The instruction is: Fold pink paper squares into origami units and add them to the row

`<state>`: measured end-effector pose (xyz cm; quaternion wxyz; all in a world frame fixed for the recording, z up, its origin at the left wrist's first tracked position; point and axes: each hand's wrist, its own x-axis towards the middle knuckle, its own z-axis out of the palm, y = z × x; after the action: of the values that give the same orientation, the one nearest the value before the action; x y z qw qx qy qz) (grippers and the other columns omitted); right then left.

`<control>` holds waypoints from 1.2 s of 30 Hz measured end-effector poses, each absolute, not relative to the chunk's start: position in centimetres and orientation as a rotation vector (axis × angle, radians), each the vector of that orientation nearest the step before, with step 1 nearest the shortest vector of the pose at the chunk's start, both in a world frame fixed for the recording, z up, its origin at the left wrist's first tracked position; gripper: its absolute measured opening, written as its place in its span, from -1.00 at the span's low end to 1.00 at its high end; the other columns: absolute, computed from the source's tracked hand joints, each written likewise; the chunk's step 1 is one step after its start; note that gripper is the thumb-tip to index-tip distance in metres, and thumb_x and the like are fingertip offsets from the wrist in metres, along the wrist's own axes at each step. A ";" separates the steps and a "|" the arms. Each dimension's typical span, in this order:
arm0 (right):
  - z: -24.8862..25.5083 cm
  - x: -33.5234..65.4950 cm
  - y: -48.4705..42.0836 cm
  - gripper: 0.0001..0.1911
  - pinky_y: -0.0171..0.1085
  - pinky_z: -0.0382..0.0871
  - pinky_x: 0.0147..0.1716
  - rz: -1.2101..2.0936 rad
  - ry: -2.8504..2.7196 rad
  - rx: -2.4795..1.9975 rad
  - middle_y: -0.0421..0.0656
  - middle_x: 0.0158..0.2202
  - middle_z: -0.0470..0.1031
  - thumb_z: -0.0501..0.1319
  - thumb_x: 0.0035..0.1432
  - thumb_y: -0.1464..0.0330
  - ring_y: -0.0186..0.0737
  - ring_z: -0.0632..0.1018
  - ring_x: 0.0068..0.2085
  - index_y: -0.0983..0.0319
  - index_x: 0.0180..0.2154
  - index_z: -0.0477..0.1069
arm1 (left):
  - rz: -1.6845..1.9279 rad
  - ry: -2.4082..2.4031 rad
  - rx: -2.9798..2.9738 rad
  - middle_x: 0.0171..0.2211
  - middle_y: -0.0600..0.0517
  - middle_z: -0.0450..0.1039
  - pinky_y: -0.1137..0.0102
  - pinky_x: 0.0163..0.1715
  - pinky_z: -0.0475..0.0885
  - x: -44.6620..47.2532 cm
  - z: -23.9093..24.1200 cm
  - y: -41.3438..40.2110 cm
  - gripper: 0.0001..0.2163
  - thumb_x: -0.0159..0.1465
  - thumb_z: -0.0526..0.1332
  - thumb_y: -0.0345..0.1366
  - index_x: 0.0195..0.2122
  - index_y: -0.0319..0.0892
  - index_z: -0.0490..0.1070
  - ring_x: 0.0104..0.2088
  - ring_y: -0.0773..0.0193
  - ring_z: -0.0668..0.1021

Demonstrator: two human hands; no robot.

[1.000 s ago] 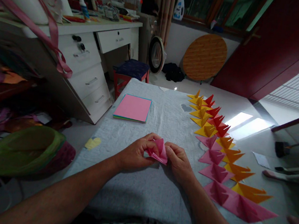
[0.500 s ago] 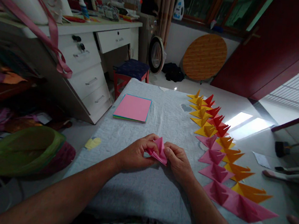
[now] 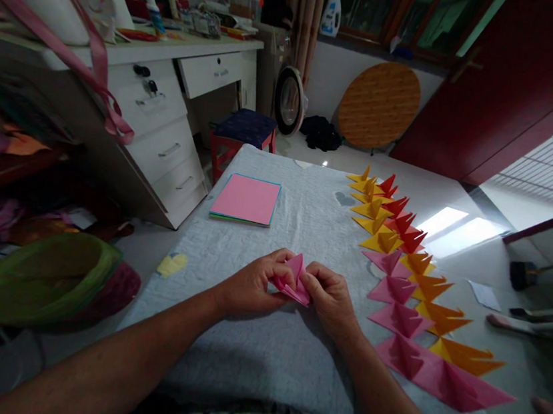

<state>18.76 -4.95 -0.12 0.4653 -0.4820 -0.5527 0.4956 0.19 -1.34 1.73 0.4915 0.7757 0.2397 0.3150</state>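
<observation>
A partly folded pink paper piece (image 3: 294,278) sits just above the grey quilted table (image 3: 259,346), pinched between both hands. My left hand (image 3: 253,283) grips its left side with curled fingers. My right hand (image 3: 330,298) presses its right side, fingers closed. A stack of square pink sheets (image 3: 246,199) lies flat further back on the left. A long row of finished folded pieces (image 3: 400,291) in yellow, red, orange and pink runs along the table's right edge.
A white desk with drawers (image 3: 166,119) stands at the left, a red stool (image 3: 242,132) beyond the table. A green-lined bin (image 3: 41,275) sits on the floor at left. A round wooden board (image 3: 378,104) leans on the far wall.
My right hand has shifted slightly left and closed tighter on the pink piece. Everything else stays as it was.
</observation>
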 end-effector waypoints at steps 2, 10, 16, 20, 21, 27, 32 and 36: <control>-0.3 18.8 -4.9 -0.69 -0.33 0.08 -0.52 1.200 -1.361 -1.192 -0.31 -0.59 0.22 0.24 0.17 0.20 -0.38 0.22 -0.53 0.21 -0.53 0.32 | 0.760 0.582 1.881 -0.28 0.06 0.30 0.42 -0.16 0.37 0.2 1.8 -1.4 -0.86 0.15 0.34 -0.45 -0.50 -0.20 0.41 -0.22 0.32 0.44; -0.2 18.6 -5.0 -0.73 -0.33 0.11 -0.52 0.911 -1.364 -1.290 -0.29 -0.59 0.25 0.25 0.13 0.28 -0.36 0.25 -0.52 0.20 -0.56 0.33 | 0.788 0.643 1.887 -0.13 0.00 0.36 0.34 -0.08 0.41 0.3 1.1 -1.6 -0.92 0.17 0.39 -0.33 -0.41 -0.17 0.52 -0.12 0.25 0.49; -0.5 18.5 -5.0 -0.77 -0.32 0.15 -0.52 0.858 -1.357 -1.327 -0.26 -0.60 0.35 0.25 0.15 0.26 -0.35 0.32 -0.54 0.20 -0.51 0.44 | 0.885 0.672 1.900 -0.21 0.04 0.43 0.36 -0.12 0.40 0.6 0.7 -1.7 -0.81 0.17 0.40 -0.36 -0.18 -0.09 0.57 -0.17 0.26 0.50; -0.7 18.5 -5.0 -0.76 -0.32 0.16 -0.53 0.868 -1.381 -1.359 -0.25 -0.60 0.39 0.23 0.16 0.24 -0.35 0.33 -0.56 0.21 -0.49 0.45 | 0.871 0.668 1.923 -0.28 0.06 0.42 0.38 -0.18 0.37 0.5 0.8 -1.5 -0.86 0.17 0.41 -0.32 -0.23 -0.12 0.58 -0.23 0.27 0.49; -0.8 18.5 -5.0 -0.77 -0.33 0.17 -0.53 0.873 -1.382 -1.362 -0.25 -0.60 0.39 0.23 0.16 0.24 -0.35 0.34 -0.56 0.21 -0.48 0.45 | 0.849 0.670 1.936 -0.31 0.07 0.41 0.40 -0.21 0.36 0.5 0.8 -1.4 -0.88 0.17 0.41 -0.32 -0.26 -0.13 0.59 -0.26 0.29 0.48; -0.9 18.5 -5.0 -0.81 -0.35 0.19 -0.53 1.030 -1.344 -1.304 -0.26 -0.57 0.39 0.29 0.11 0.24 -0.35 0.34 -0.53 0.22 -0.45 0.46 | 0.733 0.710 1.936 -0.42 0.08 0.41 0.43 -0.31 0.30 0.2 0.8 -1.2 -0.92 0.19 0.37 -0.34 -0.42 -0.19 0.55 -0.36 0.32 0.45; -0.5 18.6 -4.7 -0.79 -0.36 0.20 -0.52 1.220 -1.315 -1.261 -0.25 -0.54 0.40 0.30 0.09 0.21 -0.36 0.35 -0.52 0.23 -0.44 0.47 | 0.727 0.692 1.950 -0.36 0.05 0.46 0.40 -0.24 0.34 -0.2 1.1 -1.1 -0.92 0.26 0.29 -0.36 -0.33 -0.17 0.60 -0.30 0.28 0.50; -0.3 18.8 -4.6 -0.70 -0.38 0.06 -0.59 1.272 -1.361 -1.286 -0.28 -0.62 0.29 0.26 0.13 0.18 -0.40 0.24 -0.56 0.23 -0.53 0.43 | 0.774 0.700 2.007 -0.37 0.04 0.49 0.38 -0.21 0.34 -0.4 1.4 -1.0 -0.90 0.28 0.27 -0.37 -0.31 -0.15 0.61 -0.28 0.26 0.50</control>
<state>18.83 -4.59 -0.33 0.4251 -0.5143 -0.5442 0.5086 -0.41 -1.02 1.38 0.4258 0.8028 0.2801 0.3095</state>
